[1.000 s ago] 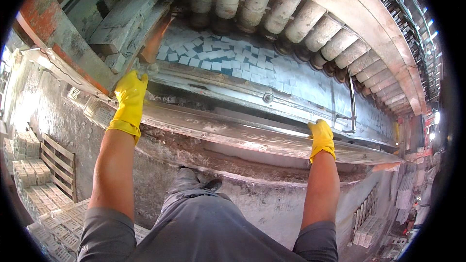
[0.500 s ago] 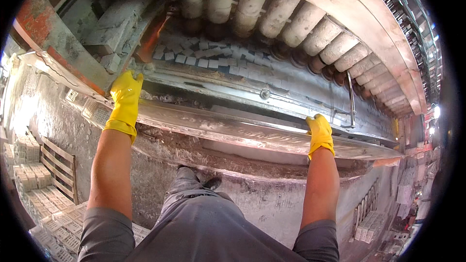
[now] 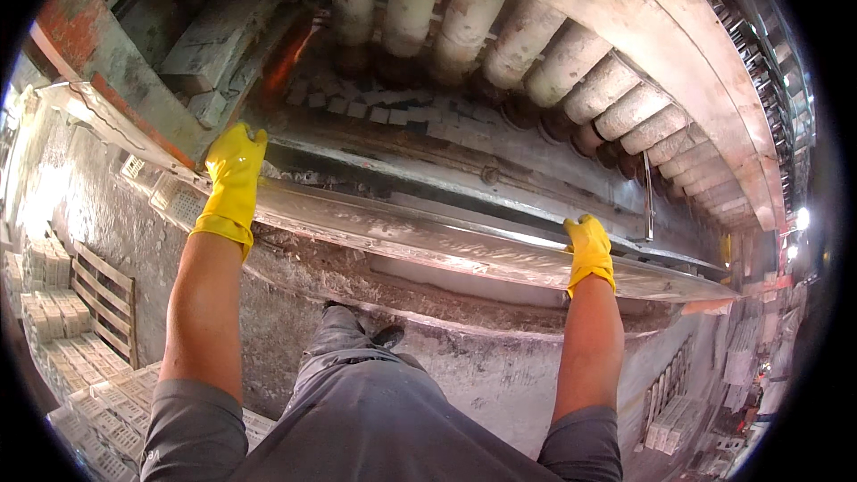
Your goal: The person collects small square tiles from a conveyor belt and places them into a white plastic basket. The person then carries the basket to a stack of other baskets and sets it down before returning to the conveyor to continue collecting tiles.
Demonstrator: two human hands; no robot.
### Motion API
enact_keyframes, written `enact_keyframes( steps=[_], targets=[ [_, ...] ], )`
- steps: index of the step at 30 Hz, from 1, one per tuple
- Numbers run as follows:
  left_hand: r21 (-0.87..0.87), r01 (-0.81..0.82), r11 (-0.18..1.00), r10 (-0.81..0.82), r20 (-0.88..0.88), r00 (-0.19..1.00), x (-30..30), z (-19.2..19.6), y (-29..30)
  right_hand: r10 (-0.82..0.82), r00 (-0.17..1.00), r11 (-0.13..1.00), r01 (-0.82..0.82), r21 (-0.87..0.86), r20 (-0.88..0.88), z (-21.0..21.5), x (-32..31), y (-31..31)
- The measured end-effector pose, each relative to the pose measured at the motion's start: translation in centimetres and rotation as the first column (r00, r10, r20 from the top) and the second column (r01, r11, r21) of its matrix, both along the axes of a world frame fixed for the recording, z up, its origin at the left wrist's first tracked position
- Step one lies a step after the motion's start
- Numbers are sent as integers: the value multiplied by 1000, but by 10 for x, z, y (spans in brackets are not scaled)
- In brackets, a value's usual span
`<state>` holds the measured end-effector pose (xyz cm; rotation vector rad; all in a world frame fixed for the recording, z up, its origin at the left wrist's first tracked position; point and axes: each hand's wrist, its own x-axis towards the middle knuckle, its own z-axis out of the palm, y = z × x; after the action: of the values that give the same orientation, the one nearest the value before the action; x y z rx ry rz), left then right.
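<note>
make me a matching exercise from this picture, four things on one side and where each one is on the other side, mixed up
Things:
1. left hand
2. right hand
3. small pale blocks
4. wooden pallet

Places:
A. on the floor at the lower left, beside stacked crates
B. on the long metal plate, at its right part
C. on the conveyor bed, under the row of thick rollers
D. at the left end of the long metal plate, fingers pointing up

Pairs: 1-D, 2-B, 3-C, 4-A
</note>
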<state>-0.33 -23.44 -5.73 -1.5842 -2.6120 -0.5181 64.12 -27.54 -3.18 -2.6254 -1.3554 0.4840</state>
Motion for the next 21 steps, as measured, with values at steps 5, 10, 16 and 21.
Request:
enact_keyframes(
  steps=[5,10,16,21],
  targets=[
    [2,5,1000,-5,6,1000,0,1,1,22,1000,1000,-22,-15,20,-3,5,4],
    [-8,-1,1000,1,27,1000,1,6,2,37,999,999,-37,-17,17,0,1,6],
    [68,18,998,-17,-19,1000,-5,-4,6,-6,1000,998,5,-61,-22,6,-4,11],
    [-48,-3,999,4,15,1000,1,13,12,-12,999,999,10,-47,-46,13,-10,15]
  ],
)
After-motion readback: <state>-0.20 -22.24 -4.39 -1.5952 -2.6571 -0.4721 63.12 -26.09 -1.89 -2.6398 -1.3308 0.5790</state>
